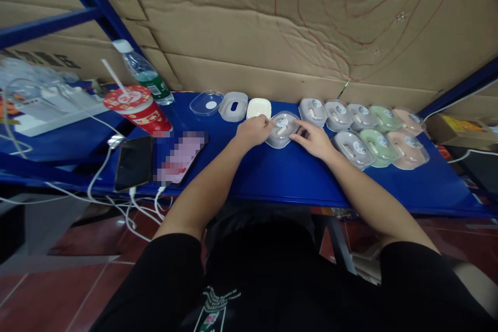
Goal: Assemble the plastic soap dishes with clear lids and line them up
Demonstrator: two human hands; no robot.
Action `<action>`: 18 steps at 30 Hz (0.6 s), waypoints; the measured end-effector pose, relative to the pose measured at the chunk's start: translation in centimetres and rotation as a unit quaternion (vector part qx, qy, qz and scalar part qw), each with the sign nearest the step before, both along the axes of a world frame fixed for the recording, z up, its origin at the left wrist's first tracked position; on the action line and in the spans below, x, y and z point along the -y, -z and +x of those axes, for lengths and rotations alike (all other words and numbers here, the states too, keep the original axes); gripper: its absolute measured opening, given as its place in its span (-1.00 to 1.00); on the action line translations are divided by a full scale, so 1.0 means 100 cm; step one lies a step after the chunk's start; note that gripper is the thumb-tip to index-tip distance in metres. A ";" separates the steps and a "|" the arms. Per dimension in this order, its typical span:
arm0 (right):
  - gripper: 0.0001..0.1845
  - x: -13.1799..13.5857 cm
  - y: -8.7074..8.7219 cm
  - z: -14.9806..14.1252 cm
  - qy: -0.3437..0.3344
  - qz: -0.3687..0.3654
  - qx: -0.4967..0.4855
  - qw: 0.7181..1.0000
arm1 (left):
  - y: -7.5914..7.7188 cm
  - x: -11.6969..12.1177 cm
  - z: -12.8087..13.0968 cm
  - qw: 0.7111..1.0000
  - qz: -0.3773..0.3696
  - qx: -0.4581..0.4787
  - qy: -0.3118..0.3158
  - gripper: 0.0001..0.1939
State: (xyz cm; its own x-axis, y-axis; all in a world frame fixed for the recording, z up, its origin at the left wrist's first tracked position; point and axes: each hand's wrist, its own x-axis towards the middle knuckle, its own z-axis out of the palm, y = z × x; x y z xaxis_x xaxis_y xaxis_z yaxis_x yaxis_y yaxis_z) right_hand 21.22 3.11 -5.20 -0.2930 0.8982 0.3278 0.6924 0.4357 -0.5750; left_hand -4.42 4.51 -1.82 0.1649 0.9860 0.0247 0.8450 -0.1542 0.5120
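A blue tabletop (272, 181) spreads beneath the hands, with a cream dish (258, 108) just beyond the left fingers (266, 123). Farther left of those fingers are a slotted grey shell (228, 111), a clear cover (201, 105), a bottle (151, 78), a red cup (146, 114), a dark phone (134, 163) and a lit phone (183, 156). To the right of the right fingers (299, 136), eight lidded boxes (378, 146) in grey, green and pink sit in two rows, five behind three.

Glossy plastic box (280, 130), smooth metal table (286, 179), matt wrinkled cardboard (233, 21), cloth sleeve (167, 270)
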 end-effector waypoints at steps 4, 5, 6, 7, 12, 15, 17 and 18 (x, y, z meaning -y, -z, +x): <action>-0.39 -0.002 -0.001 0.006 0.072 0.036 -0.003 0.997 | 0.005 -0.001 0.006 0.994 -0.018 0.097 0.052 -0.41; -0.40 -0.001 -0.002 0.006 0.066 0.040 -0.007 0.997 | 0.007 -0.001 0.008 0.989 -0.028 0.127 0.071 -0.39; -0.41 0.000 -0.002 0.006 0.051 0.042 -0.009 0.998 | 0.009 -0.001 0.010 0.984 -0.037 0.151 0.086 -0.37; -0.42 0.002 -0.003 0.004 0.031 0.040 -0.009 0.999 | 0.011 -0.001 0.011 0.981 -0.039 0.166 0.094 -0.36; -0.43 0.006 0.001 -0.002 -0.063 -0.001 0.031 0.998 | 0.013 -0.002 0.010 0.994 0.051 0.078 0.055 -0.47; -0.30 0.003 0.003 -0.002 -0.045 -0.013 0.034 0.998 | 0.011 -0.004 0.004 0.997 0.076 0.007 0.012 -0.51; -0.27 0.002 0.003 0.000 -0.020 -0.010 0.036 0.999 | 0.011 -0.005 0.001 0.997 0.066 -0.030 0.016 -0.48; -0.28 0.002 0.003 0.001 -0.013 -0.009 0.037 0.999 | 0.011 -0.005 0.000 0.997 0.061 -0.047 0.026 -0.47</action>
State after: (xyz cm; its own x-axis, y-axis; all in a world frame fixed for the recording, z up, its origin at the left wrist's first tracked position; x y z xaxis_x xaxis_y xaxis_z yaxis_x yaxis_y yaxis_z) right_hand 21.28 2.90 -5.46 -0.3394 0.8952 0.2890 0.7218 0.4448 -0.5302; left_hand -4.44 5.01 -2.94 0.2228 0.9667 0.1259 0.8776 -0.2551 0.4058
